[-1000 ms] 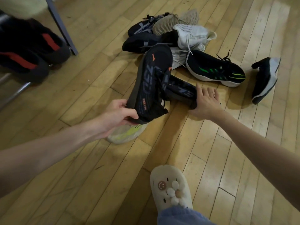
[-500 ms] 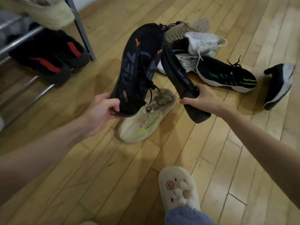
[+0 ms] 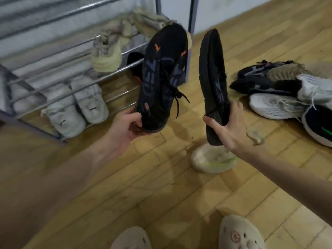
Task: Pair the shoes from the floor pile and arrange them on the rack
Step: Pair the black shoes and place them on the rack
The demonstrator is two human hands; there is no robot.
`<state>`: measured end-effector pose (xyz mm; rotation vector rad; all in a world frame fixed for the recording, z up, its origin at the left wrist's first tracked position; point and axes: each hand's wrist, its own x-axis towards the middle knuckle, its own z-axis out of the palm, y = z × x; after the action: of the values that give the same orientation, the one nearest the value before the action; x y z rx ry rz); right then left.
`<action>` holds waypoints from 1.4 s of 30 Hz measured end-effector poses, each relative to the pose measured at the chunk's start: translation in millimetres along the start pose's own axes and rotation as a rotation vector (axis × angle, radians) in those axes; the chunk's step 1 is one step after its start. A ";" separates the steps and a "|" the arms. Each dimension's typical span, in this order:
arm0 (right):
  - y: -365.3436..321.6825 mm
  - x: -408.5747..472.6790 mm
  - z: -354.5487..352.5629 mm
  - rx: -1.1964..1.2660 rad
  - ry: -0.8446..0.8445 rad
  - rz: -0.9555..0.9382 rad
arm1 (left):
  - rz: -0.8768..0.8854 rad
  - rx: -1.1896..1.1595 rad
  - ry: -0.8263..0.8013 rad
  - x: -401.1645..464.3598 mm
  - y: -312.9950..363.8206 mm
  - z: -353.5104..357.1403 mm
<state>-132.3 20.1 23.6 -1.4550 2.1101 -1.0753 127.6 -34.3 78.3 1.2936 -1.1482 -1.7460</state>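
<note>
Wooden floor (image 3: 161, 186) of pale planks fills the view, with a grey wall behind. At the left stands a metal rack (image 3: 71, 56) of thin rails. On its lower rails sit two pale grey shoes (image 3: 77, 106) side by side, toes toward the camera. Higher up, a cream shoe (image 3: 106, 54) rests on a rail, with another beige pair (image 3: 143, 24) behind it, blurred. A dark shoe with a red mark shows low at the rack's right end, mostly hidden.

Just right of the rack, the left hand (image 3: 125, 128) grips the heel of a black shoe (image 3: 163, 74) held upright, toe up, its orange marks and bluish lettering facing the camera and a lace dangling; the fingers curl round the heel, thumb on top. Beside it, apart from it, the right hand (image 3: 226, 130) holds a second black shoe (image 3: 213, 83), toe up and turned edge-on; the thumb is spread out to the left and the fingers wrap behind the heel.

Below the right hand, a cream shoe with a lime stripe (image 3: 213, 159) lies on the floor. Farther right lies the pile (image 3: 287, 87): dark shoes, a tan one, white ones and a black shoe with green marks, touching and overlapping. At the bottom edge, two cream slippers (image 3: 240, 234) are on the person's feet.
</note>
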 end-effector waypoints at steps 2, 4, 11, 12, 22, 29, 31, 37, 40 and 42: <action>-15.6 0.7 18.0 0.065 -0.035 -0.083 | 0.056 -0.029 0.035 -10.8 3.5 -17.3; -31.0 2.8 36.3 0.117 -0.071 -0.135 | 0.076 -0.078 0.112 -20.2 5.1 -35.2; -64.4 -3.6 81.9 0.093 -0.174 -0.359 | 0.140 -0.139 0.246 -54.6 2.9 -94.4; -68.0 -6.3 85.0 0.063 -0.196 -0.402 | 0.139 -0.160 0.267 -58.6 1.4 -101.6; -167.4 13.3 129.7 -0.177 -0.271 -0.642 | 0.223 -0.105 0.591 -58.6 18.0 -167.1; -255.0 44.9 176.5 -0.328 -0.174 -0.660 | 0.233 -0.181 0.833 -28.5 45.7 -176.4; -268.2 51.8 186.3 -0.342 -0.149 -0.664 | 0.222 -0.176 0.846 -23.6 50.6 -180.6; -284.8 66.1 211.5 -0.469 -0.082 -0.827 | 0.208 -0.233 0.873 -23.1 48.9 -187.4; -282.9 68.2 211.6 -0.518 -0.073 -0.863 | 0.236 -0.299 0.878 -22.8 44.6 -183.4; -278.4 66.8 207.3 -0.507 -0.069 -0.885 | 0.266 -0.311 0.876 -23.9 39.2 -179.2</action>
<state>153.6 -170.0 107.8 -2.7676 1.7511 -0.7072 306.6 -74.3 101.6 1.4006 -0.4823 -0.9267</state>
